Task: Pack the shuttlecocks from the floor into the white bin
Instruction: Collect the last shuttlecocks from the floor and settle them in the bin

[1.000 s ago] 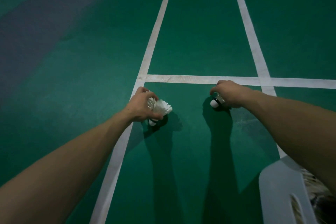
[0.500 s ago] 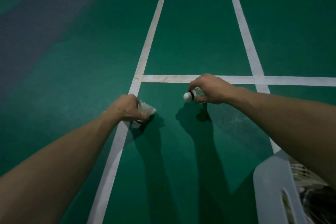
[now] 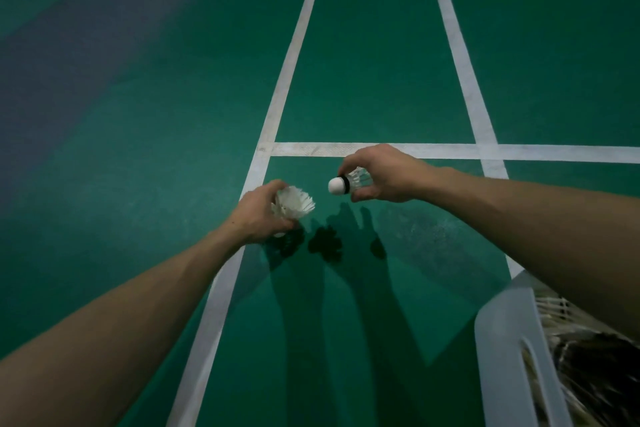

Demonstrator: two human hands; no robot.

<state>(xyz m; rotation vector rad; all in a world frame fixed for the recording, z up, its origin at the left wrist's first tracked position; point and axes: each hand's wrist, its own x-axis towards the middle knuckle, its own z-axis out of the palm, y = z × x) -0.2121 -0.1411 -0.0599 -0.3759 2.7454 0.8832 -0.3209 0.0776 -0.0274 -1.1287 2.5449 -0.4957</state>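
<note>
My left hand (image 3: 258, 215) grips a white feather shuttlecock (image 3: 296, 202), its skirt fanned out to the right and its cork hidden under my fingers. My right hand (image 3: 384, 173) holds a second shuttlecock (image 3: 348, 182) sideways, with its white cork and black band pointing left. Both are lifted off the green floor, and their shadows fall just below. The white bin (image 3: 502, 340) stands at the bottom right under my right forearm, with several shuttlecocks (image 3: 554, 308) inside.
White court lines (image 3: 381, 149) cross the green floor ahead of my hands. A darker purple-grey strip of floor (image 3: 86, 28) runs along the far left. No loose shuttlecock shows on the floor in view.
Both hands have lifted their shuttlecocks off the floor and drawn closer together. The right hand has moved left and now holds its shuttlecock sideways in the air.
</note>
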